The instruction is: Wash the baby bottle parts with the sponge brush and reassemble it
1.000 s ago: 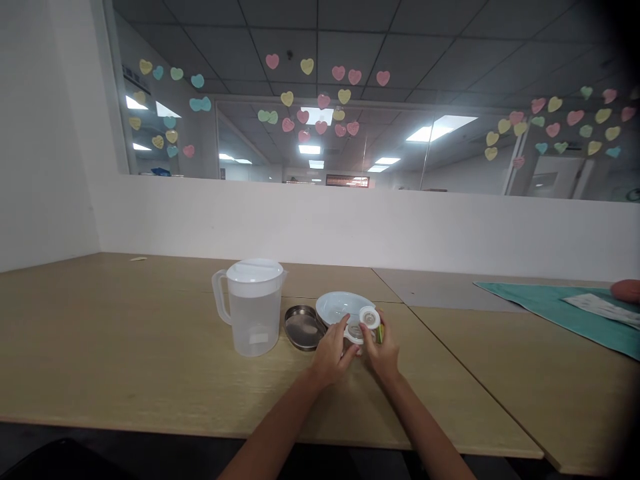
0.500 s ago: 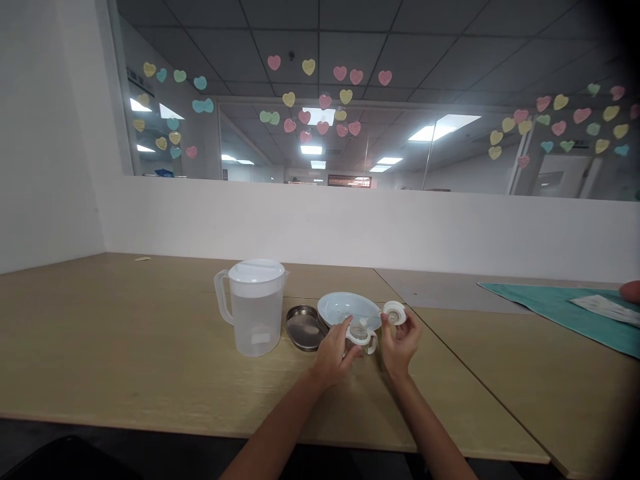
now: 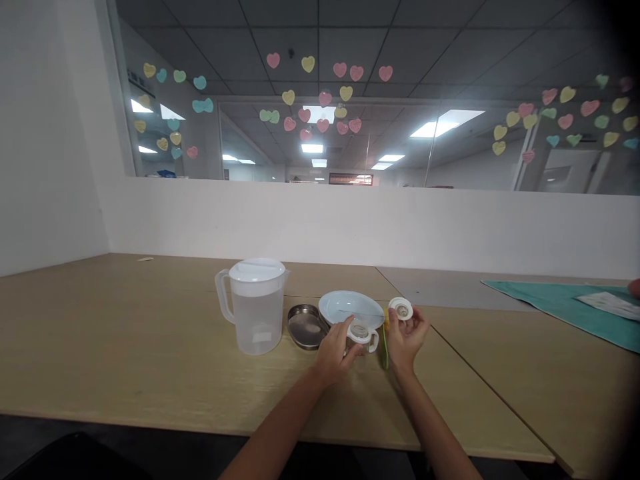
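Heart-shaped paper notes (image 3: 308, 64) in pink, yellow, green and blue dot the wide glass window (image 3: 250, 137) above a plain white wall (image 3: 260, 217). Against this wall stands a pale wood-coloured desk (image 3: 125, 347). In the head view, the left hand (image 3: 334, 353) holds a small clear container with a white rim and handle (image 3: 360, 333), its fingers curved around the near left side. The container is in front of a pale blue oval bowl (image 3: 333, 308), its handle to the right. The right hand (image 3: 407, 339) holds a round white lid with a clear centre (image 3: 401, 309) between its fingers, apart from the container and right of the bowl. Between the two hands is a slim green object (image 3: 385, 350), partly hidden at its upper end. Left of the bowl lies a shallow dark metal dish (image 3: 306, 328); farther left, a translucent plastic pitcher with a white lid (image 3: 257, 317) stands upright, its handle to the left. Far right, a teal cloth (image 3: 535, 295) bears a white patterned piece (image 3: 607, 305).
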`<state>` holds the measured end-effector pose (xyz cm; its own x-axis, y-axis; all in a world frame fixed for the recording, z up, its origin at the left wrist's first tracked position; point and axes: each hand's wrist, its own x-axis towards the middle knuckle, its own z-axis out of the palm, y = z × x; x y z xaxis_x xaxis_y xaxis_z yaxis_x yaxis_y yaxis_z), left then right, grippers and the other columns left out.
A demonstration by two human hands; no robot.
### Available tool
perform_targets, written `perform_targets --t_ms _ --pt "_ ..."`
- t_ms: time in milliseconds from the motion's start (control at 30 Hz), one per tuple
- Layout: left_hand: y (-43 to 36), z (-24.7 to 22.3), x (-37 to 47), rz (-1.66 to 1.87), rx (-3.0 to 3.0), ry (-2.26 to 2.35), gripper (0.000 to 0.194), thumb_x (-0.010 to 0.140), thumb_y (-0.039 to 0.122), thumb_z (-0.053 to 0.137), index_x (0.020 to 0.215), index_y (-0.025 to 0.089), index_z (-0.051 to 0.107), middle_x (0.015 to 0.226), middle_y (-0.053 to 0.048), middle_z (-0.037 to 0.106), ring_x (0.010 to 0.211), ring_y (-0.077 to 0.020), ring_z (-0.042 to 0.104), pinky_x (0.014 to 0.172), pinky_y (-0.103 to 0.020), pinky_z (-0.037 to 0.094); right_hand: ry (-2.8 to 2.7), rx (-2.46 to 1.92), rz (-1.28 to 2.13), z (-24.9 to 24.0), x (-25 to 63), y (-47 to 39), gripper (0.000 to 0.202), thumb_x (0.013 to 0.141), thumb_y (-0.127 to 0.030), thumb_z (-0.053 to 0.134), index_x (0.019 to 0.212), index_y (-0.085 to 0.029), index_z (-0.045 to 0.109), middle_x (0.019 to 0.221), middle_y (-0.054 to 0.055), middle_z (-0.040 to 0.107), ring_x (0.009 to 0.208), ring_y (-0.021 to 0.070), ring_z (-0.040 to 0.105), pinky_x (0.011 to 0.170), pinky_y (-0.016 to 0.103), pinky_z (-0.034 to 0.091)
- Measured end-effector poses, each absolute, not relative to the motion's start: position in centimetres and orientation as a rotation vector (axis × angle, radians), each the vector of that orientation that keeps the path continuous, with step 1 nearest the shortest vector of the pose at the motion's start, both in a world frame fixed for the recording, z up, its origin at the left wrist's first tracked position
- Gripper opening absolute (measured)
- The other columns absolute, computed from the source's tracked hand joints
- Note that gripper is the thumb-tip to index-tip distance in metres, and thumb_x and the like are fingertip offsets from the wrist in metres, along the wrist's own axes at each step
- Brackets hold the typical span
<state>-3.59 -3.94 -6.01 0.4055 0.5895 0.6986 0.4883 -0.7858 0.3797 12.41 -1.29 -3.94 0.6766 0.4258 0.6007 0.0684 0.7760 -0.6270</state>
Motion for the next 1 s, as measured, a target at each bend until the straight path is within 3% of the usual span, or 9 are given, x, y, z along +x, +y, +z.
perform_targets --t_ms 433,600,767,1000 --pt "-3.7 -6.3 -3.7 1.348 2.552 0.980 0.054 0.093 0.038 0.042 0.140 0.015 0.030 0.130 -0.015 0.051 0.121 -0.0265 0.045 0.102 -0.046 0.038 -1.015 -0.751 0.518 -5.5 12.5 -0.1 0.049 0.074 -0.042 0.067 0.111 -0.021 0.043 0.106 0.009 0.062 0.095 0.0201 0.063 0.082 0.035 0.050" --pt "-3.6 -6.4 -3.6 1.354 2.555 0.970 0.054 0.093 0.038 0.042 0.140 0.017 0.029 0.131 -0.014 0.050 0.120 -0.0257 0.046 0.102 -0.045 0.038 -1.128 -0.830 0.525 -6.3 12.7 0.5 0.046 0.077 -0.048 0.062 0.110 -0.019 0.048 0.106 0.008 0.064 0.094 0.0205 0.062 0.080 0.034 0.050" --pt "-3.7 -6.2 -3.7 1.349 2.556 0.968 0.054 0.093 0.038 0.042 0.141 0.018 0.029 0.136 -0.013 0.047 0.124 -0.0255 0.043 0.104 -0.045 0.036 -1.275 -0.982 0.569 -6.1 12.7 0.1 0.043 0.078 -0.058 0.055 0.096 -0.019 0.058 0.091 0.006 0.068 0.085 0.0222 0.063 0.074 0.032 0.048" --pt "-3.8 -6.2 -3.6 1.358 2.556 0.967 0.053 0.093 0.038 0.043 0.140 0.017 0.030 0.134 -0.013 0.048 0.123 -0.0252 0.044 0.104 -0.044 0.037 -1.109 -1.099 0.458 -5.6 13.3 -0.3 0.050 0.078 -0.062 0.050 0.095 -0.017 0.062 0.085 0.006 0.067 0.080 0.0218 0.061 0.074 0.031 0.044"
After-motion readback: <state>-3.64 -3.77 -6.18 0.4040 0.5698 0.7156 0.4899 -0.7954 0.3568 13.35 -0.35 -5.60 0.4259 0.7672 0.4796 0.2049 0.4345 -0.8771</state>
